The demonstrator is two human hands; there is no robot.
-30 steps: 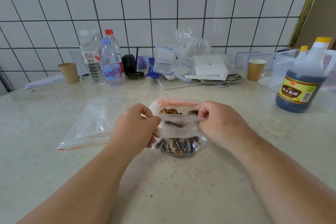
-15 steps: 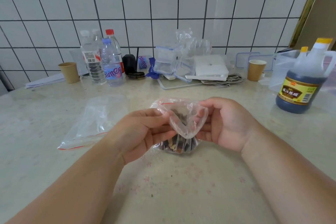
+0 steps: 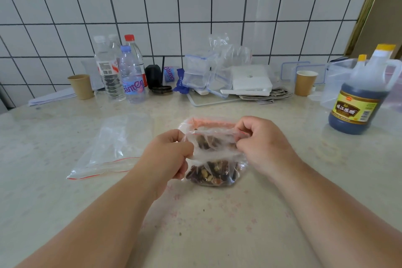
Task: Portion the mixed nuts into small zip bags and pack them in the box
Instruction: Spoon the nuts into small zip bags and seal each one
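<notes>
Hands pinching a bag (image 3: 214,152) of nuts (image 3: 212,175) at frame centre.
Left hand (image 3: 168,156) and right hand (image 3: 264,146) each grip its top edge with curled fingers; the bottom rests on the table (image 3: 217,224).

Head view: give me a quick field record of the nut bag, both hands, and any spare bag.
nut bag: zip bag of mixed nuts, bottom resting on table, mouth open
left hand: left hand pinches bag's left top edge
right hand: right hand pinches right top edge
spare bag: empty zip bag, flat on table, left of hands
box: cannot tell which
</notes>
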